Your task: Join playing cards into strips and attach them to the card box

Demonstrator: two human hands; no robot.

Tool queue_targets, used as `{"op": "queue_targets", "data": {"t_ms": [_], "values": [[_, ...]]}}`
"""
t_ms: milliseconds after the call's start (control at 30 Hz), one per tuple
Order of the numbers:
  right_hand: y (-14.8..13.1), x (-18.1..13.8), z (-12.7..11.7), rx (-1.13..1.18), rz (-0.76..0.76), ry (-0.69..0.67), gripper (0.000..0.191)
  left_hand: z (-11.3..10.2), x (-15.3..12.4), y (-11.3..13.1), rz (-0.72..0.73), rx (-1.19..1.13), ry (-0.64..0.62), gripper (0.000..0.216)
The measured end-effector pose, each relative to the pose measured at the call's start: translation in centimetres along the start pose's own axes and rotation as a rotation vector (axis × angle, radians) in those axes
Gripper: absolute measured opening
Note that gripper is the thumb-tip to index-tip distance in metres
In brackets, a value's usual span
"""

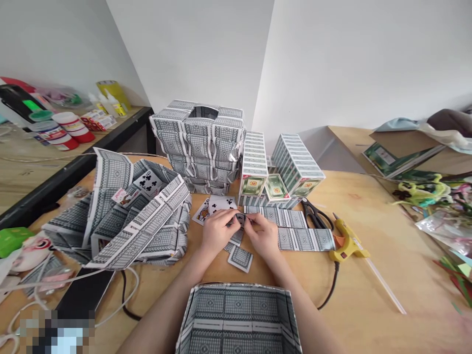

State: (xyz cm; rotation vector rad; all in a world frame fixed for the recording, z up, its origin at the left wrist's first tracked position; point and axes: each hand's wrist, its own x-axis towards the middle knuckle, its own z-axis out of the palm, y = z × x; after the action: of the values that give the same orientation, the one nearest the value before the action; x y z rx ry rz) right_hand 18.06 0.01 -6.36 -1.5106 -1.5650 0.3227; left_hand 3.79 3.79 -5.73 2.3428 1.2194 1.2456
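My left hand (217,230) and my right hand (262,234) meet over the wooden table (368,255), and together they pinch a small folded playing card (240,219) between the fingertips. Loose cards lie beneath and beside them: a patterned one (240,258) near my wrists and face-up cards (217,204) just beyond. A row of joined cards (295,228) stretches to the right of my right hand. An open box made of cards (236,314) stands right in front of me, between my forearms.
A collapsed card structure (125,221) sprawls at left. A tall card-built box (199,142) and stacked card packs (280,167) stand behind. Black scissors (315,214) and a yellow glue gun (348,243) with its cord lie at right. Clutter fills the side tables.
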Motion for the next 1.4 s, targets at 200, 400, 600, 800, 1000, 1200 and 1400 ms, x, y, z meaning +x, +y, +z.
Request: {"op": "queue_targets", "data": {"t_ms": [200, 400, 600, 800, 1000, 1200, 1400], "values": [[-0.04, -0.02, 0.07, 0.004, 0.076, -0.033, 0.014, -0.04, 0.04, 0.05, -0.040, 0.036, -0.039, 0.025], [-0.19, 0.06, -0.04, 0.033, 0.121, -0.063, 0.016, -0.13, 0.17, 0.36, -0.067, 0.013, 0.006, 0.022], [-0.01, 0.05, 0.02, 0.040, 0.123, -0.064, 0.017, -0.16, 0.07, 0.42, -0.082, -0.015, 0.028, 0.017], [-0.01, 0.09, -0.01, 0.053, 0.105, -0.041, 0.014, -0.01, -0.01, 0.32, -0.067, 0.012, 0.015, 0.021], [0.09, 0.10, 0.16, 0.063, 0.084, -0.047, 0.015, 0.02, -0.07, 0.15, -0.044, 0.079, 0.009, 0.024], [0.07, 0.07, 0.16, 0.042, 0.101, -0.048, 0.019, -0.13, -0.07, 0.21, -0.035, 0.123, -0.004, 0.025], [0.07, -0.04, -0.06, 0.065, 0.100, -0.055, 0.022, -0.12, -0.10, 0.16, -0.061, 0.163, -0.015, 0.026]]}}
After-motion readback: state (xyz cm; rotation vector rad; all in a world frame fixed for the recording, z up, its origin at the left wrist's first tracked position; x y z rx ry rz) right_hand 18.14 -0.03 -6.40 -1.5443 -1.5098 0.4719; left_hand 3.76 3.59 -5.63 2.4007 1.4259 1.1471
